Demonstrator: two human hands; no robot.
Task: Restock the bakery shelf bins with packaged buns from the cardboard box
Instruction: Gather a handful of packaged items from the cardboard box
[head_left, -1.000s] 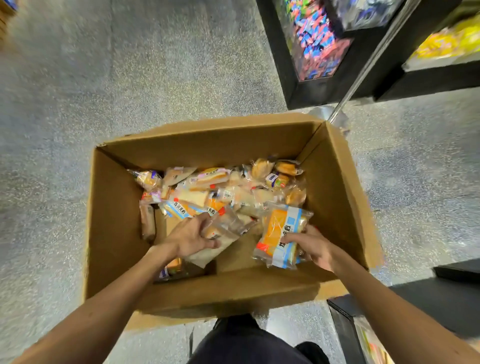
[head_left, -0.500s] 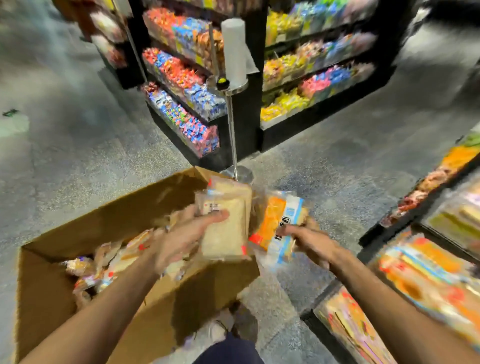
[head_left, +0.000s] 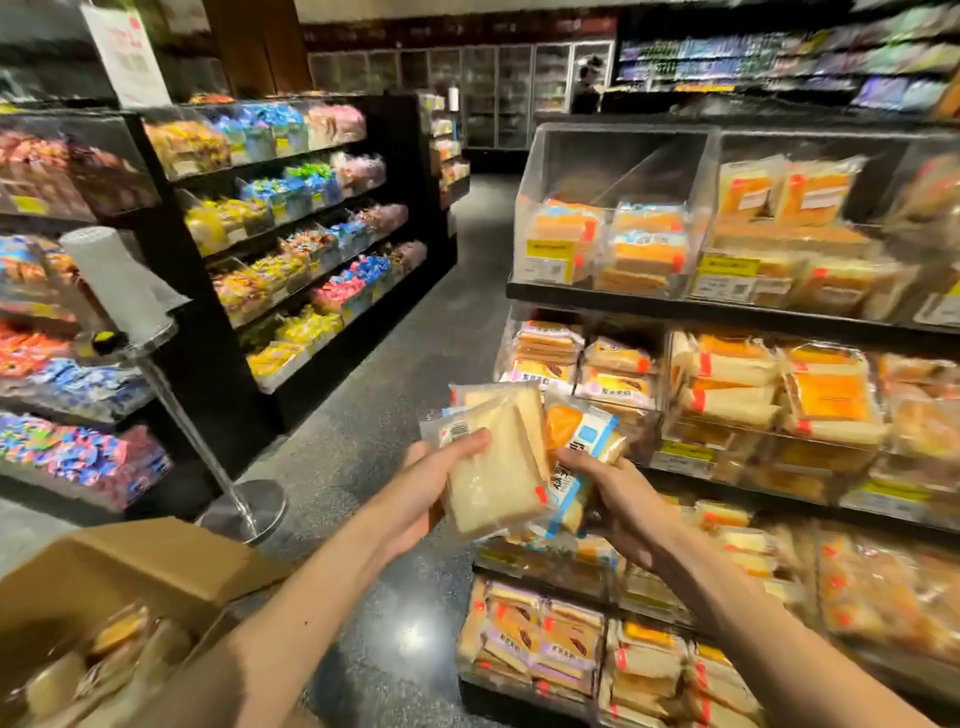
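A worker's left hand (head_left: 415, 493) gripped a pale pack (head_left: 493, 467), the right hand (head_left: 618, 499) an orange pack (head_left: 576, 441), both held before the bins (head_left: 571, 156), box (head_left: 156, 556) at lower left. Matching the 2 packs to like stock looked key.

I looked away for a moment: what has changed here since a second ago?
Both hands rose out of the cardboard box, to the right toward the bakery shelf bins. The left hand carried up the pale bread packets, the right hand the orange-and-blue packet. Unchanged: each hand's grip, and the box with its remaining packets.
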